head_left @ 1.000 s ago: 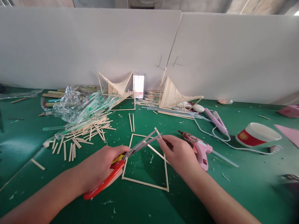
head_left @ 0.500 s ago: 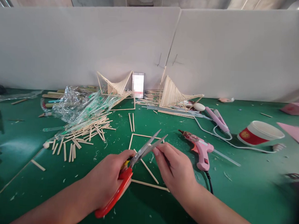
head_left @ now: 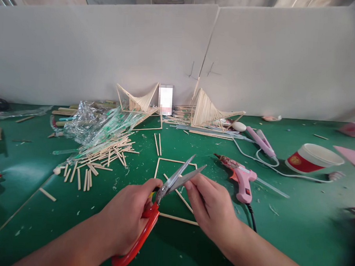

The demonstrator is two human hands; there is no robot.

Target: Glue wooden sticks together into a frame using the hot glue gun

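My left hand (head_left: pixel 132 215) is wrapped round the red handles of a pair of scissors (head_left: pixel 136 241). Their metal blades are parted and point away to the right. My right hand (head_left: pixel 211 199) is closed in a pinch beside the lower blade. Between the blades shows the pale tip of a thin wooden stick (head_left: pixel 180 176), which those fingers seem to grip; most of it is hidden. Under both hands, sticks laid on the table form a four-sided frame (head_left: pixel 176 160). A loose diagonal stick (head_left: pixel 184 200) lies inside it, partly covered by the scissors and my right hand.
A pink glue gun (head_left: pixel 242 183) lies right of my right hand, with a paper cup (head_left: pixel 307 164) beyond. Cut sticks (head_left: pixel 106 153) and crumpled plastic wrap (head_left: pixel 88 123) are heaped at left. Two stick models (head_left: pixel 139 102) stand along the white partition (head_left: pixel 110 47) behind the green table (head_left: pixel 278 247).
The scissor blades have spread slightly wider, and my right hand has shifted a little right with them. The whole view has moved slightly.
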